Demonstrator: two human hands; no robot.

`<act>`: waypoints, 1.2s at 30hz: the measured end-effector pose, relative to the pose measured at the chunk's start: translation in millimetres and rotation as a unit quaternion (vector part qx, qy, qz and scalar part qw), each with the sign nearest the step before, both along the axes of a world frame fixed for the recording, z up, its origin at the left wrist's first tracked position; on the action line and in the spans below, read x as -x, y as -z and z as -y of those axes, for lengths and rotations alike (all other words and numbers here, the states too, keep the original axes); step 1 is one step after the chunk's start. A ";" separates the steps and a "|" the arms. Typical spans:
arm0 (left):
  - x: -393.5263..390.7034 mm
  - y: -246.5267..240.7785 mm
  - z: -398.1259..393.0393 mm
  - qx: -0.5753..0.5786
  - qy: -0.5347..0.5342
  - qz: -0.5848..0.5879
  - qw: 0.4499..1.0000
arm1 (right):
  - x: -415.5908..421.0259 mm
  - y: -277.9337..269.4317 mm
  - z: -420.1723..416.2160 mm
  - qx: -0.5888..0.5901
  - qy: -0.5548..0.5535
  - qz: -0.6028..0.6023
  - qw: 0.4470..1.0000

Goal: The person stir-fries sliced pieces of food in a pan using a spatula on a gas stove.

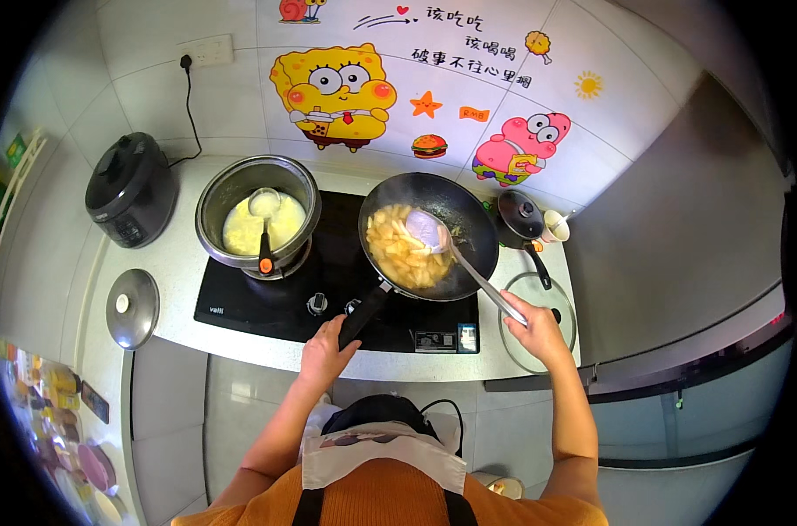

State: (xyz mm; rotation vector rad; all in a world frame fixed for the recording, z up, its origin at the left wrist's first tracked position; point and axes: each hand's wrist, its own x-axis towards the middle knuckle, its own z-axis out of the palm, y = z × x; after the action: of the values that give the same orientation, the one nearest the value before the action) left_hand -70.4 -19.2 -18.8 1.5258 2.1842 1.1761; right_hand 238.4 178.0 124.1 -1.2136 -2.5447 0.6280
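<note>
My left hand (326,350) grips the black handle (365,314) of a dark wok (474,230) on the right burner of a black glass gas hob (267,309). In the wok, pale sliced food (398,253) lies in brownish liquid. My right hand (536,329) holds a long-handled metal spatula or ladle (481,283), its broad head down in the food. On the left burner stands a deep metal pot (208,217) with a pale yellow, soupy food (237,230) inside. A ladle with a black handle (265,246) rests in that pot.
At the left stand a black electric pressure cooker (132,191) and a metal lid (133,309). A glass lid (510,335) lies under my right hand. Behind it are a small lidded saucepan (520,220) and a white cup (556,227). Jars and a phone (95,402) sit lower left.
</note>
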 end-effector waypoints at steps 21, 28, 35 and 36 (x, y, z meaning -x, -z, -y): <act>1.9 7.0 -1.6 -0.004 0.005 0.000 1.000 | -0.8 79.4 16.6 -0.222 0.143 0.098 0.959; -0.3 5.2 0.1 -0.006 -0.006 0.000 1.000 | 7.2 76.4 16.3 -0.196 0.189 0.096 0.957; -1.2 6.0 -0.1 -0.013 -0.002 0.002 1.000 | 14.5 103.3 46.3 -0.061 0.161 -0.040 0.984; -1.0 6.8 -0.6 -0.019 -0.001 -0.001 1.000 | 18.3 102.5 52.4 -0.043 0.156 -0.041 0.986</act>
State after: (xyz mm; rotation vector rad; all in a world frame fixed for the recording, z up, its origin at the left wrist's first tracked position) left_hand -69.4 -18.5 -25.6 1.5403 2.1761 1.2248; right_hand 220.1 125.7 21.5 -1.4816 -2.2241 0.4773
